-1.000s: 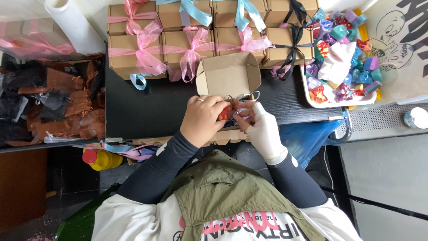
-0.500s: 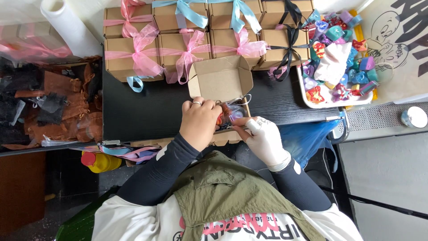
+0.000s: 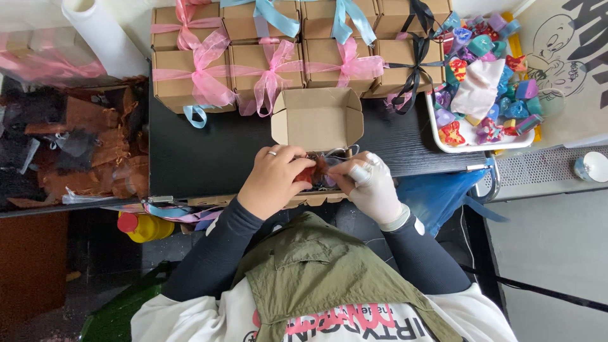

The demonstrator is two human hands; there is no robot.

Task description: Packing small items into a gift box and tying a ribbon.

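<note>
My left hand (image 3: 273, 182), bare with a ring, and my right hand (image 3: 369, 184), in a white glove, meet over a small reddish-brown item in clear wrapping (image 3: 315, 171). Both hands pinch it, just in front of an open brown cardboard box (image 3: 316, 118) on the black tabletop (image 3: 209, 152). The hands hide most of the item. A brown box edge (image 3: 313, 199) shows under my wrists.
Closed brown boxes tied with pink (image 3: 190, 73), blue (image 3: 269, 16) and black (image 3: 411, 44) ribbons line the back. A white tray (image 3: 472, 136) of colourful wrapped pieces sits at right, a white roll (image 3: 104, 35) at back left, brown bags (image 3: 82, 145) at left.
The view has shifted slightly. My hands stay together on the wrapped item and have moved a little nearer the table's front edge.
</note>
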